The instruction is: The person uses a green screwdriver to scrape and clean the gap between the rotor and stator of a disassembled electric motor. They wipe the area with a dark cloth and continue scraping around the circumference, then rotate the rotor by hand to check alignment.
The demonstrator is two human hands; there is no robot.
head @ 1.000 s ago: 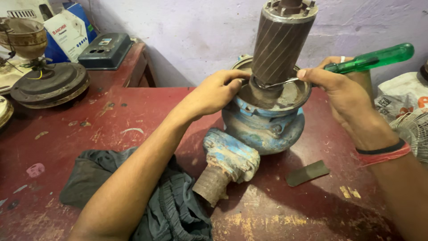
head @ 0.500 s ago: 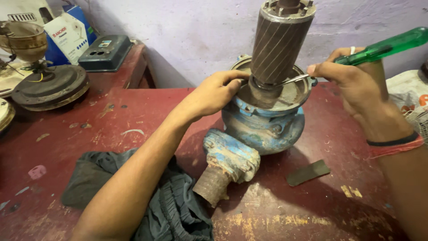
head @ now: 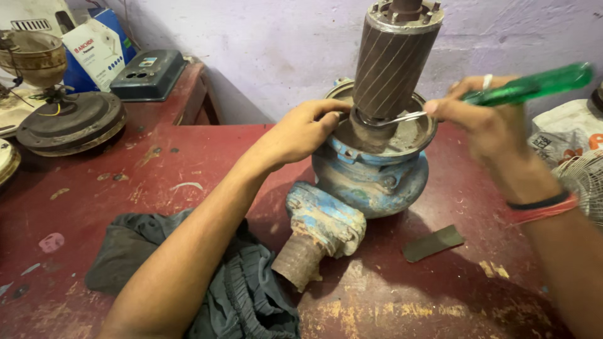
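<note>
Blue pump housing (head: 370,182) sits upright near the middle of the red surface (head: 188,163), its rusty pipe stub (head: 300,258) pointing toward the camera. A ribbed rotor (head: 392,59) stands vertical out of the housing's open top, w/ its narrow base down inside the dusty bowl. Left hand (head: 301,132) rests on the housing rim at the rotor's left side, fingers curled over the edge and touching the metal; grip is a loose hold on the rim, not closed round anything else. Right hand (head: 483,119) is closed tight around a green-handled screwdriver (head: 502,94); handle sticks out to the right, metal shaft runs left and the tip meets the rotor base just above the bowl. Ring on 1 finger, black and red bands at the wrist. Dark cloth (head: 239,295) lies crumpled under the left forearm, touching the pipe stub. Flat dark metal strip (head: 433,243) lies on the surface right of the housing, apart from it. Far left: a round fan motor part (head: 69,122) and a dark box (head: 147,75).
</note>
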